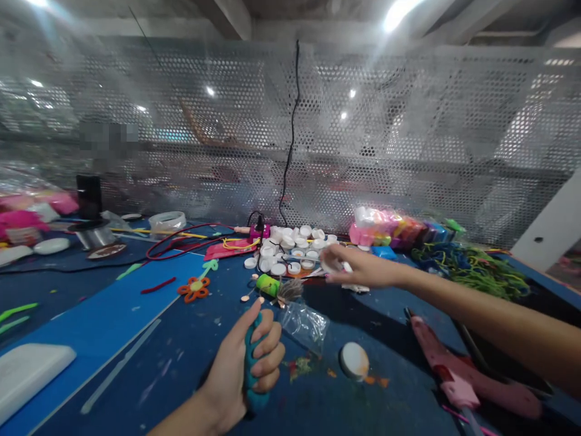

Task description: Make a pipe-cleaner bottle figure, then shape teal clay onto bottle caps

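Note:
My left hand [247, 363] is closed in a fist near the front of the table. Wrapped in its fingers is a teal lump of modelling clay [255, 396], bulging out below the palm. My right hand [358, 266] reaches across from the right to the edge of a pile of white caps [295, 242]. Between its curved fingers and thumb is a blurred white cap [332, 262]. Beyond my left fist lie a bright green roll [267, 284] and a bundle of grey strands [290, 289]. A clear plastic bag [305, 326] lies beside them.
A white cap with orange residue [354, 361] sits in front. To the right are a pink glue gun [454, 357] and a heap of green and blue strands [472, 266]. Colourful clay packs [390, 227] stand behind. An orange pipe-cleaner flower [194, 289] lies left, by a blue board [113, 315].

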Action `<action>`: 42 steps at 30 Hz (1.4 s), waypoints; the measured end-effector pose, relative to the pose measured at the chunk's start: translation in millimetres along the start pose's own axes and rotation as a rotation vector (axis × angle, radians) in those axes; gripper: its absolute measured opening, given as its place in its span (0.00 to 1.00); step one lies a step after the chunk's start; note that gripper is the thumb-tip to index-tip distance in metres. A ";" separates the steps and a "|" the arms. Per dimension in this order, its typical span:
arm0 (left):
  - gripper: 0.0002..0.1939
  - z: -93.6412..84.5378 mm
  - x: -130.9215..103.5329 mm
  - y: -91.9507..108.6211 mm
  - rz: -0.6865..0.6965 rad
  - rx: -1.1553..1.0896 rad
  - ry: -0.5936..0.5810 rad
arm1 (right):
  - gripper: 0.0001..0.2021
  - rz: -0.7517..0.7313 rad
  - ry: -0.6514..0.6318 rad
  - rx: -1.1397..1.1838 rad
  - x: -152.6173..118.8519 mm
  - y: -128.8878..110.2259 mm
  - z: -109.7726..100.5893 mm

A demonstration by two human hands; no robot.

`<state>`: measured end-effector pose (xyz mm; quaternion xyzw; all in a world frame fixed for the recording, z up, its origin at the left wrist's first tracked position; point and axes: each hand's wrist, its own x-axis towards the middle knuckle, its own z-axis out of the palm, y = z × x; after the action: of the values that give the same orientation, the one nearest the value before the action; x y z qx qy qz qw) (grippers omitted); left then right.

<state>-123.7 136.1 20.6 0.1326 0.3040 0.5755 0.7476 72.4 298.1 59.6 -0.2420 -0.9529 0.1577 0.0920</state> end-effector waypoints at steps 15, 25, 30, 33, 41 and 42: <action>0.26 -3.7 -2.4 -5.7 -0.023 0.212 -0.074 | 0.18 0.488 0.161 -0.311 76.2 50.4 19.2; 0.26 -1.2 -1.6 -7.5 0.049 0.227 -0.025 | 0.16 0.178 0.040 0.060 5.7 13.9 -19.9; 0.25 2.5 1.8 -8.1 0.077 0.214 -0.001 | 0.20 -0.028 -0.152 0.097 -57.1 -32.5 0.8; 0.25 5.1 0.4 -8.6 0.089 0.270 -0.013 | 0.26 0.037 -0.067 0.104 -44.1 -21.1 -1.7; 0.26 1.4 -0.1 -8.5 0.072 0.300 -0.010 | 0.19 0.538 0.094 -0.352 45.9 61.1 -5.5; 0.26 0.8 0.4 -8.6 0.071 0.302 -0.016 | 0.20 0.576 0.101 -0.367 50.6 64.5 2.8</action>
<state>-116.5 134.1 16.3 0.2588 0.3763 0.5481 0.7007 55.7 375.9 39.8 -0.5209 -0.8523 -0.0089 0.0457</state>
